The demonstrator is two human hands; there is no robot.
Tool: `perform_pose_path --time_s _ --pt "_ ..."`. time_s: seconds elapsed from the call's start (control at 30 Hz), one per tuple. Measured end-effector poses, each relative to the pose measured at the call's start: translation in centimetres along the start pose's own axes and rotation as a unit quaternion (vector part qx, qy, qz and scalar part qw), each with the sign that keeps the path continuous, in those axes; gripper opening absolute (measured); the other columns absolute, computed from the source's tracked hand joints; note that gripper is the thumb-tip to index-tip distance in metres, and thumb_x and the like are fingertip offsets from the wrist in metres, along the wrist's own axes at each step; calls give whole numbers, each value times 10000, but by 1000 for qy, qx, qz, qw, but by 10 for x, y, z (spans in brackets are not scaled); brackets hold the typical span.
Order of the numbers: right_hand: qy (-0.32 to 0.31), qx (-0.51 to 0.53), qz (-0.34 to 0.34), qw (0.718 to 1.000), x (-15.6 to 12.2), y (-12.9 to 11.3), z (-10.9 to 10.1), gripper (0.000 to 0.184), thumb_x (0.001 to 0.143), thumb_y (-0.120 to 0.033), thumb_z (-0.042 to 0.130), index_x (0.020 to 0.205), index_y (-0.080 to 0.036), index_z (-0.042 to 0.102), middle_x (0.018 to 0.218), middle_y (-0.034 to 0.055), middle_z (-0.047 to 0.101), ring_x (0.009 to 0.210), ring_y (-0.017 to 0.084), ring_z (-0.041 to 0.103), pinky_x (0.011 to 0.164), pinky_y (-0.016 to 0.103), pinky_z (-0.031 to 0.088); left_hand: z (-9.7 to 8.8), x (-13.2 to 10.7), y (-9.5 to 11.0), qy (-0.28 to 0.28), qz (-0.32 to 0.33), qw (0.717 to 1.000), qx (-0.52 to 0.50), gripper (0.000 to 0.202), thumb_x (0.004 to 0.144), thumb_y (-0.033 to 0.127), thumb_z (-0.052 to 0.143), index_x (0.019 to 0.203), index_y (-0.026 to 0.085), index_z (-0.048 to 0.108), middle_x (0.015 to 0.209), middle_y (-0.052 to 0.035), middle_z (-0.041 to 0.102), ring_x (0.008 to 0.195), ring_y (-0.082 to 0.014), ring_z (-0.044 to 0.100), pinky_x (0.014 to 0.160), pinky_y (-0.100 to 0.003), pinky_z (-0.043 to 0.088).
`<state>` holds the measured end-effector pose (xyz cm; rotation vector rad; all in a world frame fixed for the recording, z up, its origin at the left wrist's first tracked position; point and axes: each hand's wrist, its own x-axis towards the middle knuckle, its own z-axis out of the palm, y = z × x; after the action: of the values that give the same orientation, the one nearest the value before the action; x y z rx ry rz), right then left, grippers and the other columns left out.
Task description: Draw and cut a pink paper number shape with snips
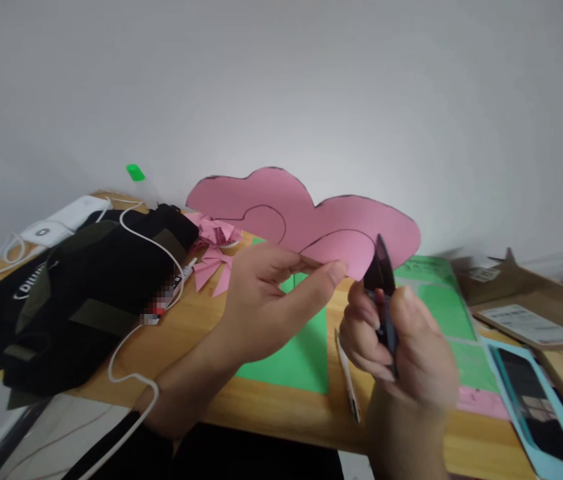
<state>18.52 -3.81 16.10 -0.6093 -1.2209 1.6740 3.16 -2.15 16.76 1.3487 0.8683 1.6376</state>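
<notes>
wooden table (pixel 271 407) spans the near edge, bare wood in front of a green sheet (pixel 296 360) lying flat at its middle. over the sheet's right side the right hand (pixel 401 347) is closed around black scissors (pixel 381 280), tips up. above the sheet the left hand (pixel 266 300) pinches the lower edge of a pink paper cutout (pixel 311 213), held upright. left of the sheet sits a black bag (pixel 86 293); right of it, a phone (pixel 536 400) and cardboard (pixel 511 287). beyond the sheet, plain white wall (pixel 311 80).
</notes>
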Motion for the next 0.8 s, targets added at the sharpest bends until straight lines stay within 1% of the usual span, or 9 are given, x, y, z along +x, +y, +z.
perform_pose_path --time_s 0.13,0.3,0.57,0.7,0.8 --pt "2 -1 -4 1000 1 -1 1 398 989 -551 513 768 -221 499 465 -124 262 324 42 113 300 167 117 1 0 -2 4 5 1000 2 76 749 328 864 723 287 804 686 16 778 615 -194 714 576 -319 541" --pt "11 -7 -3 1000 1 1 1 408 986 -563 511 769 -218 499 471 -120 272 336 44 119 306 169 122 1 0 -3 17 12 1000 7 81 758 324 852 704 293 801 668 21 772 598 -191 702 570 -320 535" --pt "19 -4 -15 1000 -3 6 -3 392 1009 -538 484 793 -213 527 487 -116 276 351 44 124 322 169 146 1 1 -1 -2 19 1000 -2 91 762 304 848 687 287 799 639 27 764 545 -167 680 510 -292 503" --pt "29 -7 -14 999 -3 5 -2 399 997 -558 490 799 -213 527 483 -115 280 351 48 123 314 172 136 2 2 -1 -8 12 1000 -15 65 770 278 840 712 281 809 678 19 779 578 -175 702 541 -289 542" --pt "23 -9 -7 1000 -2 4 -1 398 995 -557 495 794 -214 516 476 -119 276 346 47 127 317 172 143 3 1 -1 -6 13 1000 -17 50 764 260 847 733 284 815 686 24 782 602 -180 716 567 -292 561"
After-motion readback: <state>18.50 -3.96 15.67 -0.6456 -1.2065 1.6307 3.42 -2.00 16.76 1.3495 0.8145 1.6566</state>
